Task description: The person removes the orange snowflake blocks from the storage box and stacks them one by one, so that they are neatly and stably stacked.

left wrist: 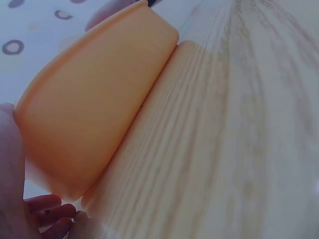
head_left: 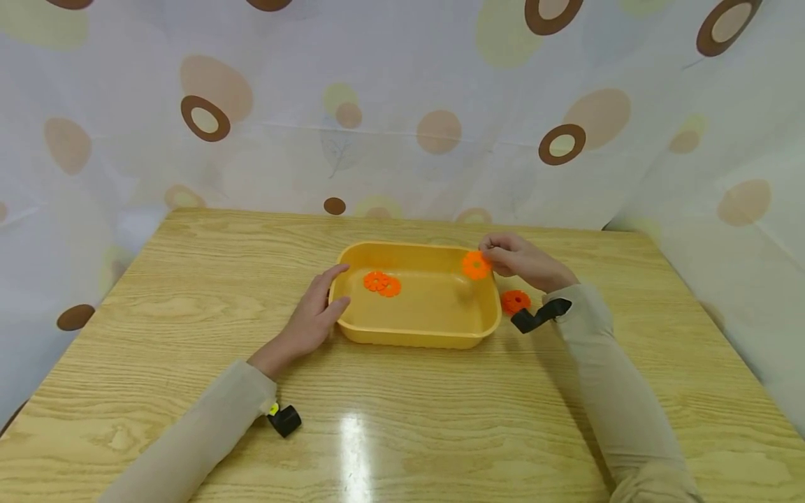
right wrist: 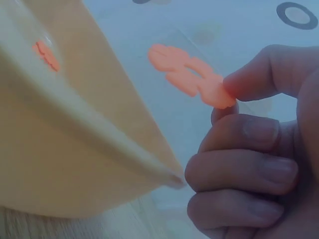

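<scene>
My right hand (head_left: pixel 518 262) pinches an orange flower-shaped plastic disc (head_left: pixel 476 265) between thumb and forefinger, above the right end of a yellow plastic tub (head_left: pixel 415 338). In the right wrist view that disc (right wrist: pixel 182 72) shows slots in it, and the other fingers are curled into the palm. At the tub's left end my left hand (head_left: pixel 308 318) holds the rim, with thumb and forefinger over the edge and the other fingers curled outside, low by the wall. Two similar orange discs (head_left: pixel 377 281) lie overlapping on the tub's floor, left of its middle.
More orange flower discs (head_left: pixel 516 301) lie on the wooden table (head_left: pixel 402 412) just right of the tub, under the right wrist. Behind the table hangs a white curtain (head_left: pixel 390 105) printed with brown and beige ovals. Both wrists wear small black cameras.
</scene>
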Tool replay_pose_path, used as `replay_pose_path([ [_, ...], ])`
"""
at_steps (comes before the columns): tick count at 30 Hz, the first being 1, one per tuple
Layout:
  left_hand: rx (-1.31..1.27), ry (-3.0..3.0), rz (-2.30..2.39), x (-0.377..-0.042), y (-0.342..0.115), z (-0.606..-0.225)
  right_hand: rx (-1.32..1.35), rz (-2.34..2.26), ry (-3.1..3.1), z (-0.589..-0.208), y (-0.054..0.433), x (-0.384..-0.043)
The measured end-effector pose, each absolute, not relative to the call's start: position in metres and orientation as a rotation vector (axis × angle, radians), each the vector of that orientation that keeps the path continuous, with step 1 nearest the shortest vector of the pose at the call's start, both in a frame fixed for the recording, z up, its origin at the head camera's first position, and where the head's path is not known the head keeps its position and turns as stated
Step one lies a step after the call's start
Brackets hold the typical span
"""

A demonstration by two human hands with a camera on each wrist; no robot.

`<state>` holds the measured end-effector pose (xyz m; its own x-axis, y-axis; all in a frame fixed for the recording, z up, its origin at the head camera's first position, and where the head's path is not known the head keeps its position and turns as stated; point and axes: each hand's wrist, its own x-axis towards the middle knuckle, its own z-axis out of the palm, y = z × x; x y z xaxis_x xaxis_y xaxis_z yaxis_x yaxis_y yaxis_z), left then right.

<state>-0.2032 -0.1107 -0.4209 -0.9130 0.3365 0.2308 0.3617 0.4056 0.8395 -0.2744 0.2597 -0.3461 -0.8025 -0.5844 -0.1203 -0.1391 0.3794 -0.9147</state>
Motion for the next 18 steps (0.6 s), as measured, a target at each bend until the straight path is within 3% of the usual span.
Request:
replay_pose_path([
  [18, -0.654, -2.621, -1.581, -0.200, -0.112, -0.420, -0.640, -1.459, 2.149, -0.355, 0.282, -0.268],
])
